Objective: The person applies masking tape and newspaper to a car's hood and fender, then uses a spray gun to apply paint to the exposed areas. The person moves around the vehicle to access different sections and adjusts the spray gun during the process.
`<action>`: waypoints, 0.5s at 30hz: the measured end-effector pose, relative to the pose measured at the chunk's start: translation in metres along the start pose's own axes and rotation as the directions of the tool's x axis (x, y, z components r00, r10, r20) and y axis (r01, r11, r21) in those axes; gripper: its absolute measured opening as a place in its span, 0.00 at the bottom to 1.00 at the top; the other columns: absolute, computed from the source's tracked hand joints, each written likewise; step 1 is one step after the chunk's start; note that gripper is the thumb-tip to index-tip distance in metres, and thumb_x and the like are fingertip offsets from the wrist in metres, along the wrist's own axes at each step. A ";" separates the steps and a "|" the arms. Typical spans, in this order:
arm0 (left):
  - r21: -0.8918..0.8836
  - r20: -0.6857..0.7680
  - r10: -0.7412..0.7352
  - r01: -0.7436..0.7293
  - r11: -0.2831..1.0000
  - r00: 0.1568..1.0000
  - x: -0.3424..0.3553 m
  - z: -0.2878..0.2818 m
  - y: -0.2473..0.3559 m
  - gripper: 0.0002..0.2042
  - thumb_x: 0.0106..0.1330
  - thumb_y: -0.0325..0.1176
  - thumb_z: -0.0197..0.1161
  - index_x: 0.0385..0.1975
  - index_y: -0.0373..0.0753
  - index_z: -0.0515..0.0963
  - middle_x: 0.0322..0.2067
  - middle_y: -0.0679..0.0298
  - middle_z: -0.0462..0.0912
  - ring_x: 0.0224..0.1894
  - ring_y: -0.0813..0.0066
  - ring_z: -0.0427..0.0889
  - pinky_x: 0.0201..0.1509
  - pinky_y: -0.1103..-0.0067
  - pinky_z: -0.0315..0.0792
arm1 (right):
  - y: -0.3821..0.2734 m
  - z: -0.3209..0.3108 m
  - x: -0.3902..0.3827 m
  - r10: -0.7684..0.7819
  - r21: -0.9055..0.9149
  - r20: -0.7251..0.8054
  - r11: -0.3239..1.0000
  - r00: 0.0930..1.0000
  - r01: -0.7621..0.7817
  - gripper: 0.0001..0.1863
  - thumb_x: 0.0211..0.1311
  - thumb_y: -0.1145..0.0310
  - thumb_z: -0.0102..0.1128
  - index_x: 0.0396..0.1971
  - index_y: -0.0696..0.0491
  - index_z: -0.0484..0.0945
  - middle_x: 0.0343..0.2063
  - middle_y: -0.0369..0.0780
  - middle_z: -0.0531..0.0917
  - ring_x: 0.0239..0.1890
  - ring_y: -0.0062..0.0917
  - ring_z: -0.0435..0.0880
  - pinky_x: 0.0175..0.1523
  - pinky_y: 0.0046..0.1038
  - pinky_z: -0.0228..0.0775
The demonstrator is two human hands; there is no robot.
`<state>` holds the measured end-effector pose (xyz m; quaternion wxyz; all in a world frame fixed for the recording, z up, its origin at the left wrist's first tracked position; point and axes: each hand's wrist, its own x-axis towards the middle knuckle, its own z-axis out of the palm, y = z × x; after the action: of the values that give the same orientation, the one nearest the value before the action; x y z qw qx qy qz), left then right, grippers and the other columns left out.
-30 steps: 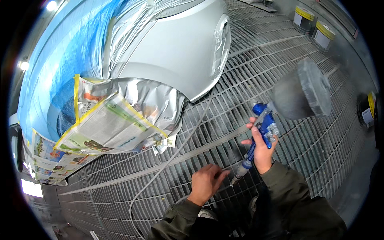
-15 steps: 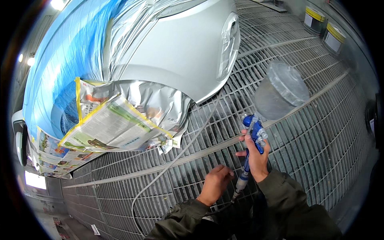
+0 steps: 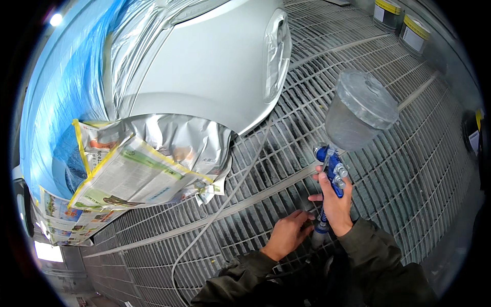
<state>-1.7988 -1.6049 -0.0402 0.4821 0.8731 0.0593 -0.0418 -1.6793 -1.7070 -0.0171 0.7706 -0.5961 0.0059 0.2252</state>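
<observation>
My right hand [image 3: 337, 207] is wrapped round the grip of a blue spray gun [image 3: 332, 171], its fingers by the trigger. A large translucent grey paint cup [image 3: 358, 112] with a lid sits on top of the gun, tilted to the right. Below the grip, a regulator-like fitting [image 3: 320, 234] joins the gun to a hose, mostly hidden in shadow. My left hand [image 3: 290, 233] is closed beside the bottom of the grip, fingertips at or very near the fitting; whether they touch it I cannot tell. Left of both hands stands a pale car body panel [image 3: 204, 66].
Blue plastic film [image 3: 71, 87] and taped newspaper [image 3: 138, 174] mask the car. A thin hose [image 3: 230, 199] runs across the metal floor grating [image 3: 286, 179]. Yellow-rimmed buckets [image 3: 414, 35] stand at the far right, and a dark container [image 3: 473, 134] at the right edge.
My left hand has moved right and up, closer to the bottom of the gun's grip. The gun and right hand have shifted slightly right. The car appears further left as the view turned.
</observation>
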 end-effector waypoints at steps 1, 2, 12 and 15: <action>0.048 0.044 -0.006 0.004 0.999 0.999 -0.002 0.000 -0.003 0.14 0.57 0.30 0.67 0.43 0.38 0.76 0.37 0.54 0.79 0.36 0.52 0.81 0.37 0.67 0.75 | 0.002 -0.001 0.001 0.007 -0.003 -0.007 1.000 1.000 -0.007 0.27 0.68 0.67 0.55 0.65 0.54 0.61 0.50 0.38 0.78 0.45 0.17 0.78 0.32 0.23 0.80; 0.095 0.086 -0.005 -0.003 0.995 0.996 -0.003 0.001 -0.006 0.15 0.58 0.31 0.66 0.44 0.38 0.75 0.38 0.54 0.79 0.36 0.52 0.81 0.38 0.66 0.75 | 0.002 -0.003 0.001 0.005 -0.009 -0.016 1.000 1.000 -0.006 0.27 0.68 0.67 0.55 0.65 0.53 0.61 0.49 0.38 0.78 0.44 0.17 0.78 0.32 0.23 0.80; 0.321 0.353 -0.109 -0.011 0.947 0.929 -0.008 0.012 -0.026 0.20 0.59 0.38 0.65 0.50 0.42 0.71 0.42 0.52 0.77 0.47 0.50 0.78 0.47 0.62 0.73 | 0.003 -0.017 0.010 0.070 -0.002 -0.084 0.998 0.994 -0.070 0.19 0.67 0.64 0.56 0.55 0.53 0.72 0.44 0.35 0.79 0.41 0.16 0.78 0.31 0.23 0.80; 0.374 0.375 -0.168 0.017 0.927 0.912 -0.005 0.013 -0.027 0.21 0.59 0.38 0.65 0.51 0.40 0.71 0.42 0.52 0.77 0.46 0.50 0.78 0.47 0.62 0.73 | 0.001 -0.022 0.011 0.094 0.014 -0.076 0.996 0.993 -0.093 0.19 0.67 0.62 0.57 0.54 0.53 0.72 0.44 0.35 0.78 0.43 0.18 0.76 0.33 0.25 0.80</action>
<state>-1.8081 -1.6020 -0.0690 0.3120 0.9158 -0.0075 -0.2528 -1.6639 -1.7232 -0.0276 0.7615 -0.5994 0.0648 0.2380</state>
